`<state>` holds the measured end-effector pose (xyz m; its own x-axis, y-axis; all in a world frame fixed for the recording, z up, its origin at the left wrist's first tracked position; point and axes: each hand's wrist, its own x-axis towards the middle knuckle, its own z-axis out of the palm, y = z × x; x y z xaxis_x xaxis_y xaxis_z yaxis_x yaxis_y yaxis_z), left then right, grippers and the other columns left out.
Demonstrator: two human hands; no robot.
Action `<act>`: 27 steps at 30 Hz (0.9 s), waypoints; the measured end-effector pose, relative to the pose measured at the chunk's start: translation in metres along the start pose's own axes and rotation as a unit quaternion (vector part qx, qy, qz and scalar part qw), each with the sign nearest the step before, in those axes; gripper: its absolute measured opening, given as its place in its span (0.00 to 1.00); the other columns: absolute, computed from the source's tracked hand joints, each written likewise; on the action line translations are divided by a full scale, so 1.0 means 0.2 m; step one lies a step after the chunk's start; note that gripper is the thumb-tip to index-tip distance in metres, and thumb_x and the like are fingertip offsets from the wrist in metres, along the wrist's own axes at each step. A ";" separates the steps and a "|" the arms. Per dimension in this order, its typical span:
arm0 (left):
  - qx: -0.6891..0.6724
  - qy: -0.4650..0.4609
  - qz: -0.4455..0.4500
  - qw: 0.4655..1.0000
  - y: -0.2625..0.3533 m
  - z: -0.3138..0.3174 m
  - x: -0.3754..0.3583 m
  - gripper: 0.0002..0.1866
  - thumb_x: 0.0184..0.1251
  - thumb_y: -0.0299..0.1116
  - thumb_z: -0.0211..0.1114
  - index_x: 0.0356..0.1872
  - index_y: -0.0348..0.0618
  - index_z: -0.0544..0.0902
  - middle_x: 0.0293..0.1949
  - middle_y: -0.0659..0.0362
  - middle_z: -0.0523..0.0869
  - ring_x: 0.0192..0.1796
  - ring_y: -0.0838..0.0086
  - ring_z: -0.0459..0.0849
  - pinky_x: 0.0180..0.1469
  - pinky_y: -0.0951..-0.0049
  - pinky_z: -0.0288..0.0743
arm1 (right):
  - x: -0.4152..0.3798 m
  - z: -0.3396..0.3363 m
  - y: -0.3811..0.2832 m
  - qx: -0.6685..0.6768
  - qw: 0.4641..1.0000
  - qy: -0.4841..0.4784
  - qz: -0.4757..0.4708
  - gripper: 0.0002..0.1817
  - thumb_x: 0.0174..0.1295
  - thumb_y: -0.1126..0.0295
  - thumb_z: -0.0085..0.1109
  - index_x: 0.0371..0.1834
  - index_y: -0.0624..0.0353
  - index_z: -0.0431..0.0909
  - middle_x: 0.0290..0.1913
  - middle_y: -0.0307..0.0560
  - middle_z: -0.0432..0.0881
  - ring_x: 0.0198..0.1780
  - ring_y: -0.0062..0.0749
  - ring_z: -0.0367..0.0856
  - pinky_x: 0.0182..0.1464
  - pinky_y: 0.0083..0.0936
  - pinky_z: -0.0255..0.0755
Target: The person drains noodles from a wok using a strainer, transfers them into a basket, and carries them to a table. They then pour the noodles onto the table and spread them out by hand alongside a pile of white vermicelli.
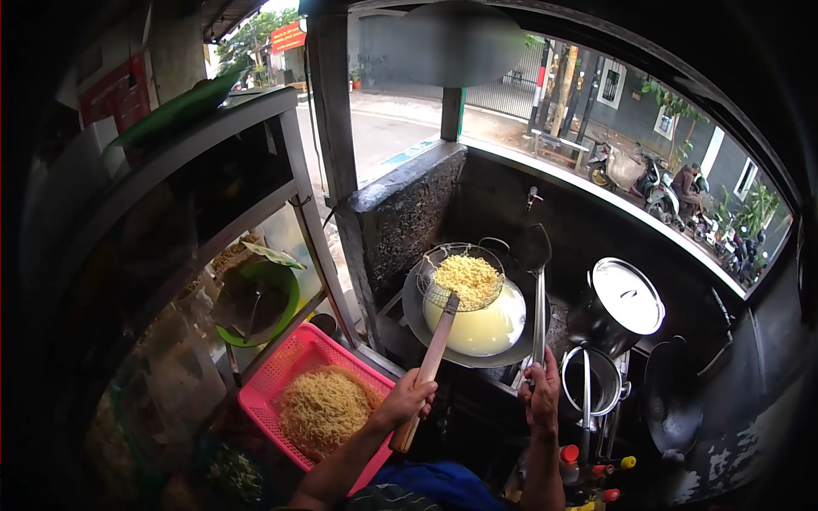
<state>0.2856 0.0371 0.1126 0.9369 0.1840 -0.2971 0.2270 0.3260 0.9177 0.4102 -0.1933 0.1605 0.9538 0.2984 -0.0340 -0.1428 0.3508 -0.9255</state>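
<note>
My left hand (pixel 407 400) is wrapped round the wooden handle of a wire strainer (pixel 435 347). Yellow noodles (pixel 467 279) lie heaped in its mesh basket, which is over the wok (pixel 409 311). Pale, cloudy liquid (pixel 487 330) fills much of the wok below. In my right hand (pixel 541 393) is the lower end of a long metal handle belonging to a wok spatula (pixel 539 307). Its dark, broad head points away from me, just right of the strainer and above the wok's far right side.
A pink plastic basket (pixel 271 400) holding more noodles (pixel 328 407) sits at left. Beyond it is a green bowl (pixel 291 302). Right of the wok stand a lidded pot (pixel 628 295) and a smaller pot (pixel 615 390) with a handled tool. Several bottles (pixel 569 464) are near my right forearm.
</note>
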 end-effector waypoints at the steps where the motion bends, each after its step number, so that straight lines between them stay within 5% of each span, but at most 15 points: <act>1: -0.006 0.008 0.000 1.000 0.00 0.00 -0.02 0.14 0.69 0.35 0.58 0.47 0.40 0.67 0.25 0.62 0.74 0.18 0.80 0.73 0.21 0.78 0.72 | 0.02 0.00 0.03 -0.062 0.997 0.017 -0.038 0.29 0.68 0.72 0.45 0.71 0.62 0.52 0.32 0.39 0.71 0.18 0.13 0.62 0.17 0.12 0.60; 2: -0.001 0.003 -0.005 1.000 0.01 0.02 -0.03 0.14 0.69 0.35 0.58 0.47 0.41 0.67 0.25 0.62 0.74 0.18 0.81 0.73 0.20 0.78 0.71 | 0.06 -0.06 0.11 -0.065 0.997 0.008 -0.032 0.29 0.68 0.72 0.45 0.71 0.62 0.52 0.32 0.39 0.71 0.18 0.13 0.62 0.17 0.12 0.60; 4: -0.005 0.010 -0.011 1.000 0.01 0.03 -0.06 0.13 0.69 0.35 0.57 0.47 0.41 0.67 0.25 0.62 0.74 0.18 0.81 0.73 0.20 0.78 0.71 | 0.11 -0.10 0.16 -0.322 0.940 0.032 -0.111 0.29 0.67 0.72 0.46 0.71 0.64 0.53 0.31 0.37 0.71 0.20 0.12 0.63 0.19 0.10 0.58; 5: -0.011 0.002 -0.010 1.000 0.01 0.03 -0.07 0.13 0.69 0.35 0.57 0.47 0.42 0.66 0.25 0.62 0.74 0.18 0.81 0.73 0.20 0.77 0.71 | 0.04 -0.11 0.06 -0.183 0.983 -0.018 0.017 0.28 0.66 0.72 0.46 0.70 0.66 0.55 0.29 0.34 0.69 0.22 0.11 0.63 0.21 0.09 0.57; 8: -0.019 -0.001 -0.010 1.000 0.03 0.02 -0.08 0.13 0.69 0.35 0.58 0.47 0.42 0.66 0.25 0.62 0.73 0.18 0.81 0.73 0.20 0.77 0.71 | 0.05 -0.19 0.05 -0.093 0.995 0.018 0.019 0.30 0.67 0.73 0.47 0.72 0.60 0.53 0.27 0.32 0.67 0.20 0.10 0.59 0.18 0.12 0.55; 10: -0.013 -0.008 -0.011 1.000 0.02 0.01 -0.10 0.13 0.69 0.35 0.58 0.47 0.43 0.66 0.25 0.63 0.73 0.18 0.82 0.73 0.19 0.78 0.71 | 0.09 -0.16 0.12 -0.181 0.980 0.066 -0.040 0.29 0.68 0.73 0.47 0.72 0.58 0.53 0.25 0.30 0.66 0.18 0.09 0.57 0.17 0.12 0.53; 12: -0.022 -0.024 -0.002 0.999 0.00 0.01 -0.09 0.14 0.68 0.36 0.58 0.47 0.43 0.65 0.25 0.62 0.73 0.18 0.82 0.73 0.19 0.78 0.71 | 0.09 -0.23 0.06 -0.094 0.994 -0.033 0.035 0.28 0.68 0.74 0.47 0.72 0.58 0.54 0.26 0.30 0.67 0.19 0.08 0.57 0.18 0.11 0.53; 16: -0.052 -0.022 0.020 0.998 -0.02 0.01 -0.10 0.14 0.68 0.37 0.58 0.46 0.43 0.65 0.25 0.63 0.73 0.16 0.83 0.72 0.16 0.79 0.70 | 0.04 -0.15 0.06 -0.164 0.986 0.015 0.027 0.27 0.68 0.74 0.48 0.71 0.57 0.57 0.29 0.29 0.66 0.22 0.09 0.58 0.21 0.08 0.55; 18: -0.048 -0.018 0.020 0.998 0.00 0.04 -0.12 0.14 0.68 0.36 0.58 0.46 0.43 0.65 0.24 0.63 0.73 0.16 0.81 0.73 0.15 0.77 0.69 | 0.17 -0.39 0.28 -0.211 0.972 -0.063 -0.079 0.27 0.68 0.73 0.48 0.71 0.53 0.57 0.28 0.30 0.65 0.20 0.08 0.56 0.18 0.08 0.51; 22: -0.073 -0.014 0.018 0.997 0.01 0.05 -0.14 0.12 0.69 0.34 0.55 0.45 0.42 0.64 0.23 0.61 0.73 0.15 0.78 0.74 0.15 0.76 0.70 | 0.00 -0.21 0.06 -0.077 0.991 0.051 0.095 0.32 0.62 0.79 0.48 0.72 0.60 0.55 0.28 0.29 0.65 0.20 0.09 0.55 0.17 0.10 0.48; 24: -0.067 0.003 0.024 0.997 0.01 0.07 -0.14 0.12 0.69 0.34 0.55 0.45 0.41 0.64 0.24 0.60 0.73 0.15 0.78 0.74 0.15 0.76 0.70 | 0.10 -0.41 0.26 -0.223 0.974 0.036 0.009 0.30 0.60 0.77 0.50 0.68 0.63 0.61 0.38 0.40 0.73 0.19 0.10 0.54 0.16 0.10 0.47; 27: -0.060 0.016 0.029 0.998 0.03 0.09 -0.17 0.12 0.69 0.33 0.54 0.45 0.41 0.63 0.24 0.60 0.72 0.16 0.77 0.74 0.15 0.75 0.70 | 0.19 -0.57 0.37 -0.319 0.946 0.013 0.052 0.28 0.66 0.73 0.49 0.70 0.57 0.58 0.31 0.34 0.69 0.17 0.10 0.57 0.17 0.09 0.54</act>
<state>0.2597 0.0154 0.1342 0.9382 0.2341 -0.2550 0.1382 0.4220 0.8960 0.4667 -0.2571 0.0477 0.9511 0.2764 -0.1381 -0.0548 -0.2890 -0.9558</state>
